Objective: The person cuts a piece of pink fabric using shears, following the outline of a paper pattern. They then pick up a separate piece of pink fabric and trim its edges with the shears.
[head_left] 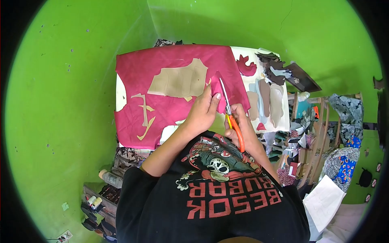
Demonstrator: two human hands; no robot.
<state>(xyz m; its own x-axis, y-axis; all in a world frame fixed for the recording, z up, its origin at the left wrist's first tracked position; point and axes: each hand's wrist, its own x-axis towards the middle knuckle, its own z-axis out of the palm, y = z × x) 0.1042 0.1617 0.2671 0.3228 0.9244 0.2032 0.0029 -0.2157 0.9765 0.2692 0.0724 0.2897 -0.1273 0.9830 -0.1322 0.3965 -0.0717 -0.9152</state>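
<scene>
A large sheet of crimson material (170, 54) covers most of the table. My left hand (204, 111) is closed, thumb and fingers pinching a brighter pink piece of material (215, 84) near the sheet's right part. In my right hand (240, 117) are scissors (238, 131) with orange and yellow handles, their blades pointing away from me along the pink piece's right edge. The blades look nearly together. Left of the pink piece lies a tan pattern piece (178, 79) with a jagged outline. Narrow tan strips (144, 109) rest on the sheet further left.
On the table's right side lie several sole-shaped pieces (276, 105) and a curved crimson cutout (246, 66). A pile of dark pieces (271, 60) sits behind them, beside a dark tray (304, 79). Wooden racks (318, 137) with scraps stand at right. A bottle (110, 178) lies at lower left.
</scene>
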